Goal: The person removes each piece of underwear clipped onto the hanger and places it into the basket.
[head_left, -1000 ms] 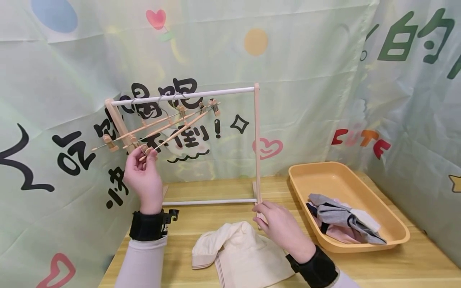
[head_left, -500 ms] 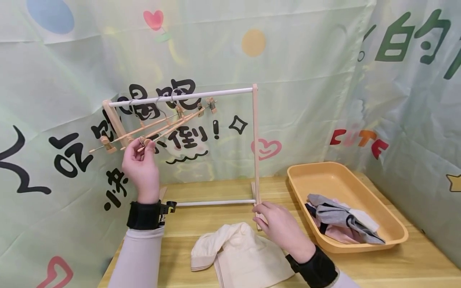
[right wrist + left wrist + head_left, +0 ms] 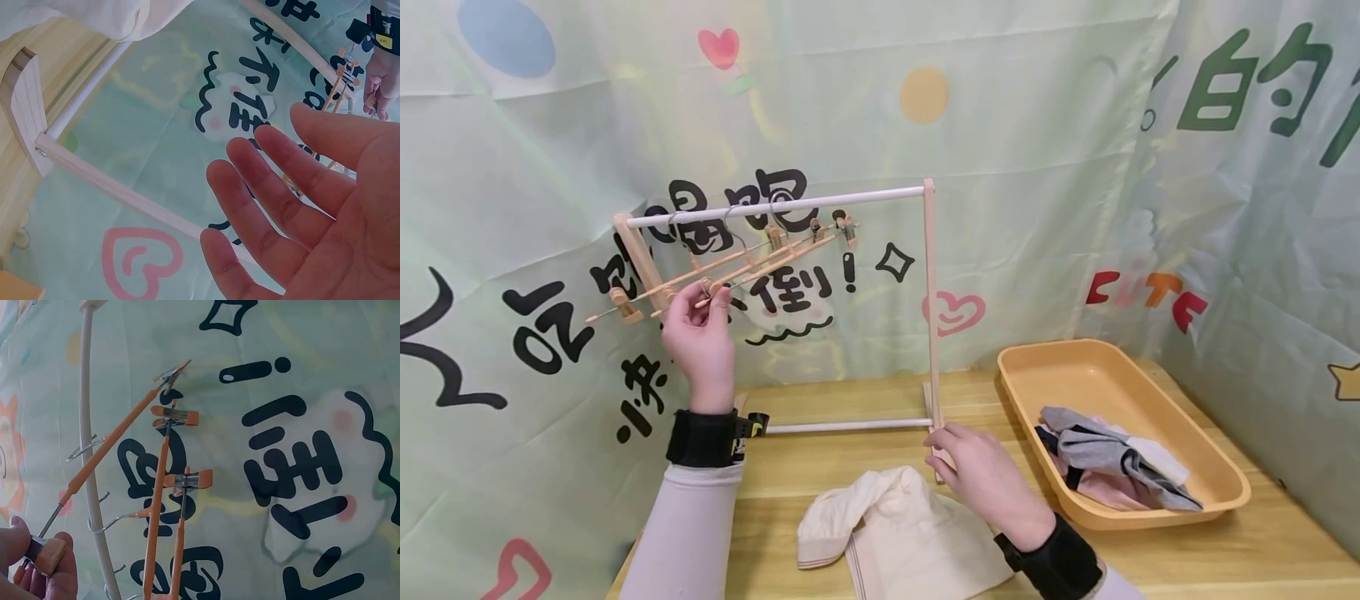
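Note:
In the head view, three wooden clip hangers hang by metal hooks on the white rail [image 3: 842, 200] of a small wooden rack. My left hand [image 3: 703, 354] pinches the near end of the front clip hanger [image 3: 778, 265], by its wooden clip. The left wrist view shows thumb and fingers around that clip [image 3: 47, 555]; the hanger slants up and away from it. My right hand [image 3: 988, 483] is beside the rack's right foot, above the edge of a cream cloth garment [image 3: 925, 533]. In the right wrist view its fingers [image 3: 240, 187] are spread loosely, holding nothing.
A yellow-orange tray [image 3: 1075, 354] stands on the right of the wooden table [image 3: 850, 400], with grey and pink folded clothes [image 3: 1097, 450] inside. The rack's right post [image 3: 934, 317] rises between my hands. A printed cloth backdrop [image 3: 1022, 208] hangs close behind.
My left hand has risen a little, lifting the front hanger's near end. That hanger now lies more nearly in line with the other two. The right hand and the garment have stayed put.

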